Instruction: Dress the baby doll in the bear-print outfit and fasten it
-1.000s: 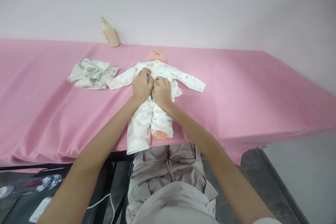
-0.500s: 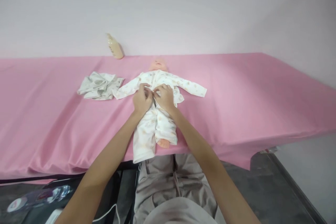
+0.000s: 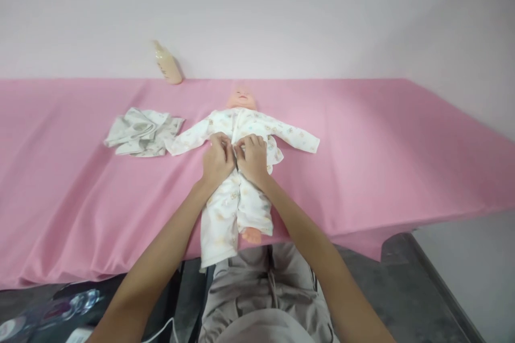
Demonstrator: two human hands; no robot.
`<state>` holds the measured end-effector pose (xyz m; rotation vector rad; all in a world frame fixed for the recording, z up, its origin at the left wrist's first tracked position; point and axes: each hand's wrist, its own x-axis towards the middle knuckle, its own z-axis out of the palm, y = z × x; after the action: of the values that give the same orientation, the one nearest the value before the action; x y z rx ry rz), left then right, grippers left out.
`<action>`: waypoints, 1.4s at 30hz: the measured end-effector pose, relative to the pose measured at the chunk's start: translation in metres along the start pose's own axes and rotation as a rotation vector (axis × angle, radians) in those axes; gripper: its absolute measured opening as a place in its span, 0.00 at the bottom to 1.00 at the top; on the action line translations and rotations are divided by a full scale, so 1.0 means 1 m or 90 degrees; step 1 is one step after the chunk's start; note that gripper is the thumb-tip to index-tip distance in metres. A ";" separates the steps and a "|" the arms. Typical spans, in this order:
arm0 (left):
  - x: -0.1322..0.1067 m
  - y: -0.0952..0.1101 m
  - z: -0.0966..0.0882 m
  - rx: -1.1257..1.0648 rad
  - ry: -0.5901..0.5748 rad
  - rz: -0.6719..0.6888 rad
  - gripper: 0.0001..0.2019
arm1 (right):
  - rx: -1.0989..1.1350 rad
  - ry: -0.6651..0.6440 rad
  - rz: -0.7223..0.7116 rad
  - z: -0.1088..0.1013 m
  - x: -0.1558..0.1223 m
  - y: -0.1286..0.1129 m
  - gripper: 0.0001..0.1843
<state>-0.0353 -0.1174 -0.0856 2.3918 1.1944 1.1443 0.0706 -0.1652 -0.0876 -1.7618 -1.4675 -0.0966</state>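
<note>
A baby doll (image 3: 242, 99) lies on its back on the pink-covered table, head toward the wall. It wears a white patterned baby shirt (image 3: 253, 123) with both sleeves spread sideways, and matching baby pants (image 3: 221, 220). One bare foot (image 3: 251, 235) pokes from the right pant leg; the left leg's end lies flat over the table edge. My left hand (image 3: 219, 161) and my right hand (image 3: 252, 158) meet over the doll's waist, thumbs and fingers pinching the front of the shirt near its lower hem. The exact bit between the fingertips is hidden.
A crumpled pale patterned cloth (image 3: 142, 133) lies left of the doll. Behind it, a baby bottle (image 3: 168, 66) with cream-coloured contents leans at the wall. The pink tablecloth (image 3: 374, 161) hangs over the front edge. Below left are a clear plastic bottle (image 3: 52, 311) and a white cable (image 3: 161, 327).
Both hands keep their pinch at the shirt front, with small finger movements and slightly lower in view. The view has shifted a little; the doll and cloth stay in place.
</note>
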 end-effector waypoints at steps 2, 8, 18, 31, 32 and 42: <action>0.000 0.001 0.000 0.001 -0.006 -0.010 0.09 | -0.004 -0.001 0.003 0.000 0.000 -0.001 0.06; -0.001 0.003 -0.002 -0.049 -0.024 -0.033 0.08 | 0.010 -0.011 0.024 -0.001 -0.002 -0.002 0.07; -0.002 0.001 -0.006 -0.019 -0.064 -0.036 0.05 | 0.138 0.008 0.085 -0.006 0.001 -0.007 0.06; -0.004 0.001 -0.004 0.034 -0.012 0.115 0.05 | 0.273 0.064 0.082 -0.005 -0.004 -0.006 0.08; -0.004 0.002 -0.003 0.040 -0.007 0.114 0.05 | 0.265 0.066 0.074 -0.004 -0.004 -0.005 0.08; -0.004 0.002 -0.004 0.034 -0.015 0.055 0.06 | 0.237 0.050 0.045 -0.005 -0.006 -0.005 0.11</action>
<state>-0.0382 -0.1224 -0.0840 2.5120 1.1394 1.1201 0.0668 -0.1733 -0.0852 -1.4867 -1.2714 0.1347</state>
